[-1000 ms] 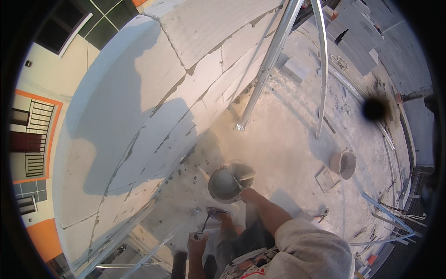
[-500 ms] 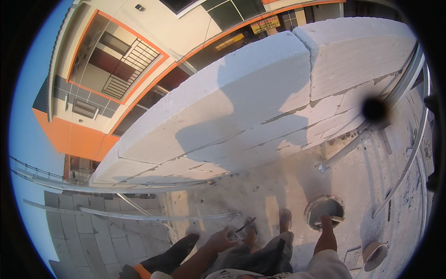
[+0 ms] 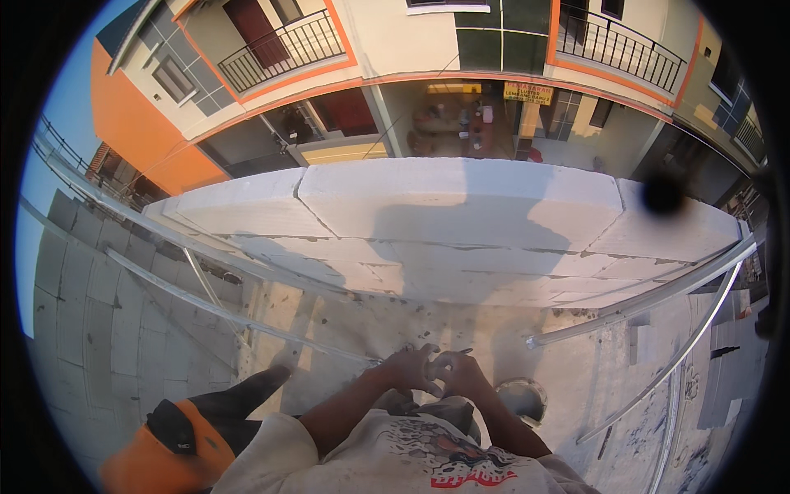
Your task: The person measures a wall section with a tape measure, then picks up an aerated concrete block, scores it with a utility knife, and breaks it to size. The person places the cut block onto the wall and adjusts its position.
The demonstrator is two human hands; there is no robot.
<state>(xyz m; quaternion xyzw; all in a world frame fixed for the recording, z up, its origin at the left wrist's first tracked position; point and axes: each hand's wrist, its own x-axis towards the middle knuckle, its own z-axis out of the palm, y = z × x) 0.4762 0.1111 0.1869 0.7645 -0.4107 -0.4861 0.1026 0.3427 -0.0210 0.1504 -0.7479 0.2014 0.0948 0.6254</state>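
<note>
My left hand (image 3: 409, 369) and my right hand (image 3: 461, 375) meet in front of my body, both with curled fingers. A thin dark piece (image 3: 467, 351) shows at the top of my right hand; its kind is too small to make out. Whatever lies between the fingers is hidden. Beside my right forearm, on the floor, stands a round bucket (image 3: 542, 397) with grey contents. Beyond both hands rises a low wall of pale blocks (image 3: 453, 183), apart from them, with my shadow across it.
Slanting metal bars (image 3: 239, 319) run along the left, and more metal bars (image 3: 642, 309) on the right. A person in orange (image 3: 177, 461) with a dark limb stretched out is close at my left. Past the wall stand houses with balconies (image 3: 284, 58).
My right hand has come up from the bucket and joined my left hand before my body. My view has swung, so the wall now lies level across it.
</note>
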